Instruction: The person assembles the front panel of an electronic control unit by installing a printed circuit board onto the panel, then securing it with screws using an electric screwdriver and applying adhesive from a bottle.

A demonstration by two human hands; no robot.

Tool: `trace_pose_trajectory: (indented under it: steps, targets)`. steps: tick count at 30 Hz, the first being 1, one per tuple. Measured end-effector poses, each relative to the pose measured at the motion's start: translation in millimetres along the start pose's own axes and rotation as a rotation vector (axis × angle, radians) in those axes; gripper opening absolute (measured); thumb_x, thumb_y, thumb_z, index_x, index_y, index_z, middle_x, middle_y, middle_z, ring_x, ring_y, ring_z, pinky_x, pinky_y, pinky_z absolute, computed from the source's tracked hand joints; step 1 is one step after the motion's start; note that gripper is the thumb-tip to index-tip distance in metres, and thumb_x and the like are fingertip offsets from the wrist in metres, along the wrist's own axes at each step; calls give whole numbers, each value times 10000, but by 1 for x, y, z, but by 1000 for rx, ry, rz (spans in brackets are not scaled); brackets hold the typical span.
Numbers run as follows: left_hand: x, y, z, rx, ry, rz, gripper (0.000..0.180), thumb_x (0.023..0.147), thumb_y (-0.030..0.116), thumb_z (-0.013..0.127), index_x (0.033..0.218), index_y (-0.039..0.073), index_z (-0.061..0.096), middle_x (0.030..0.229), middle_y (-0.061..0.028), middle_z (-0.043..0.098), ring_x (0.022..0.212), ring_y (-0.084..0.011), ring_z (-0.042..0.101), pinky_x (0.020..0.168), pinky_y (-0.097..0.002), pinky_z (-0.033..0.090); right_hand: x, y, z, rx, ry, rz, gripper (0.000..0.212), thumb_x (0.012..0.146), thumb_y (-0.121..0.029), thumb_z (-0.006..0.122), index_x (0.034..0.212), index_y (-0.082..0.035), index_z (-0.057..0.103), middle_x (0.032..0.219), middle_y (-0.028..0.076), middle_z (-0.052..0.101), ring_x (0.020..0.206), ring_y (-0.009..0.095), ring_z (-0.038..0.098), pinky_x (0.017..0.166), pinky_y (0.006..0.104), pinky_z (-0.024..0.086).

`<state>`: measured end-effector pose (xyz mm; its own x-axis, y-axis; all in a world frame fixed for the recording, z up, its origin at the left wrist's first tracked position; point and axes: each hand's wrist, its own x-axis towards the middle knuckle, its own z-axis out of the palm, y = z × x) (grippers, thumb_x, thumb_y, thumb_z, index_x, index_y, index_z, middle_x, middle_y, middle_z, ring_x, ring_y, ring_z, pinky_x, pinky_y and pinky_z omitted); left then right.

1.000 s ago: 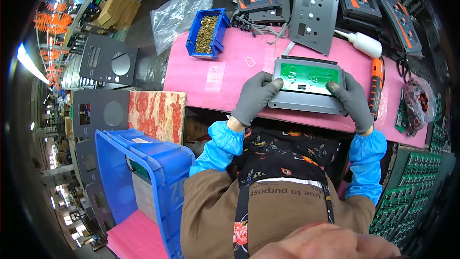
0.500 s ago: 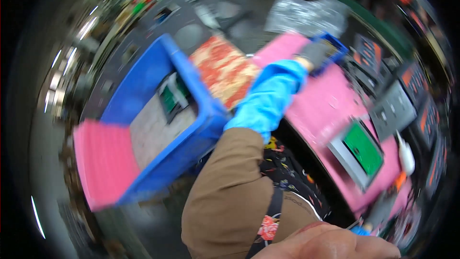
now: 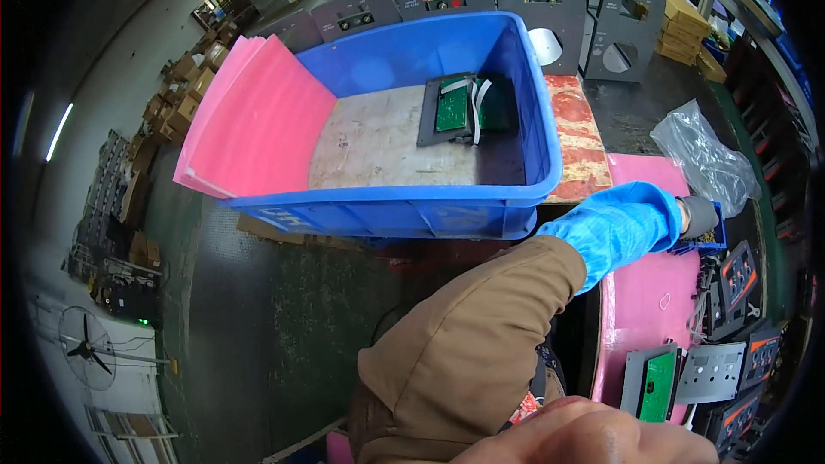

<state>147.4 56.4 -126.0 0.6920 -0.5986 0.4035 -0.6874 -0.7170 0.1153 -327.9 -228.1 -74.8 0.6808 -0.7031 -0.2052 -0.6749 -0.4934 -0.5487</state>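
Note:
My left arm, in a brown sleeve and a bright blue sleeve cover (image 3: 623, 219), stretches out to the right. At its end my left hand (image 3: 699, 216), in a dark grey glove, is over a small blue bin (image 3: 710, 242) holding small brass-coloured parts. Its fingers are hidden, so I cannot tell whether they grip anything. The bin stands on a pink-covered bench (image 3: 649, 292). Nearer on the bench lies a grey metal panel (image 3: 632, 385) with a green circuit board (image 3: 658, 385) on it. My right hand is out of view.
A large blue tub (image 3: 395, 198) holds panels with green boards (image 3: 453, 107) and pink foam sheets (image 3: 258, 116). Grey panels (image 3: 541, 13) stand behind it. A clear plastic bag (image 3: 709, 155) lies past the bin. Black-and-orange panels (image 3: 760, 357) crowd the bench's right side.
The view has swung left, so the tub now sits upper middle and the bench has shifted right. My right hand, low at the right before, has left view. My left hand stays at the small bin.

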Motion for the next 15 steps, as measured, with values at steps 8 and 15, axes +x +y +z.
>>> trace_pose_trajectory:
  steps: [8,15]
  targets:
    - [9,-4,-8,-112,126,45,188,733,156,609,871,123,732,854,-140,689,731,-332,671,638,-439,529,10,21,0,-34,-4,-95,407,868,-289,548,1131,22,536,818,133,630,686,277,593,679,403,472]
    - [7,26,-45,-1989,303,-606,67,865,14,557,907,26,608,717,-108,605,597,-234,624,500,-336,529,57,40,9,-62,-45,-214,391,903,-313,484,1059,37,562,753,148,609,641,275,568,625,409,448]
